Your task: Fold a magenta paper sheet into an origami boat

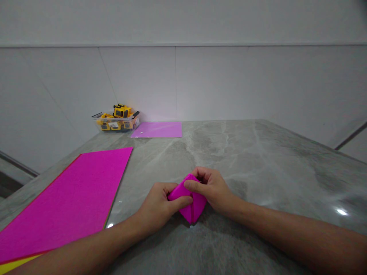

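A small piece of folded magenta paper (pixel 197 208), shaped like a diamond with a crease down its middle, is held between my two hands just above the table. My left hand (pixel 160 202) grips its left side, thumb laid across the front face. On the upper right, my right hand (pixel 213 189) pinches it, with the thumb in front near the top corner and fingers behind. The backs of the paper and the fingertips behind it are hidden.
A stack of coloured sheets (pixel 77 191), magenta on top with red and yellow edges below, lies at the left. Against the wall, a clear plastic box (pixel 114 125) holds yellow toy vehicles (pixel 122 111), beside a lilac sheet pack (pixel 160 130). Everything rests on a grey marbled table (pixel 258 172).
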A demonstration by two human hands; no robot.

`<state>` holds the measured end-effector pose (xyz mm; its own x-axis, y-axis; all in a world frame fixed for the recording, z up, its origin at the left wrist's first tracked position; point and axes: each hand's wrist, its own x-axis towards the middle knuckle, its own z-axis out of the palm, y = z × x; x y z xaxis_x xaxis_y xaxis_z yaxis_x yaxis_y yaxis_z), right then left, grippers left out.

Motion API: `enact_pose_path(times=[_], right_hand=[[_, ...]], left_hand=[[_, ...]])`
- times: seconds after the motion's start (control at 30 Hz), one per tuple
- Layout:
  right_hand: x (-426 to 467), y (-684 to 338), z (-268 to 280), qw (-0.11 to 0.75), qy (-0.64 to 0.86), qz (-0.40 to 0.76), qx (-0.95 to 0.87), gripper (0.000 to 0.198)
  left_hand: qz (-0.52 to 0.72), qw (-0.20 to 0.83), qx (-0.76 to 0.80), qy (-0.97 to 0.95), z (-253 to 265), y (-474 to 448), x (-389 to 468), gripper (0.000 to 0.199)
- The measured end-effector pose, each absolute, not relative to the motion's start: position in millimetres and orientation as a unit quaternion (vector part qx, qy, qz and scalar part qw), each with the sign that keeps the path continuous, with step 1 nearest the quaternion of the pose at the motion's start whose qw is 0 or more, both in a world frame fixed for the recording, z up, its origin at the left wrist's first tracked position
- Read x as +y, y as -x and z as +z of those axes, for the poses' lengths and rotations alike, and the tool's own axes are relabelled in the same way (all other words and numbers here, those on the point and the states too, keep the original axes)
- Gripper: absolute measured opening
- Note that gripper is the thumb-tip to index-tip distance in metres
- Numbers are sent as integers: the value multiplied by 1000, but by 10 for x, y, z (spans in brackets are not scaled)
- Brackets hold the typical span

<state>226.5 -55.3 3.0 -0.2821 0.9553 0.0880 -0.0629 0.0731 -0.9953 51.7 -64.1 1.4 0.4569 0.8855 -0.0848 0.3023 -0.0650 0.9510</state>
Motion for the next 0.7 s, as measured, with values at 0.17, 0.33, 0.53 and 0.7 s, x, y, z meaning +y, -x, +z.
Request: enact_pose_path(times=[0.17, 0.33, 0.53, 0.7], right_hand=[[-553, -2271, 26, 455, 410, 547, -570, 31], [-491, -2247, -22, 442, 422, 590, -528, 39], [-456, -2253, -7, 377, 404, 669, -497, 42], [-435, -2314, 66, 327, 424, 716, -448, 36]], left_hand=[[283, 551, 430, -657, 32, -543, -633, 36], [294, 611, 428, -598, 33, -558, -607, 35], [337, 645, 417, -545, -4, -540, -601, 41], [507, 391, 369, -674, 38, -424, -640, 34]])
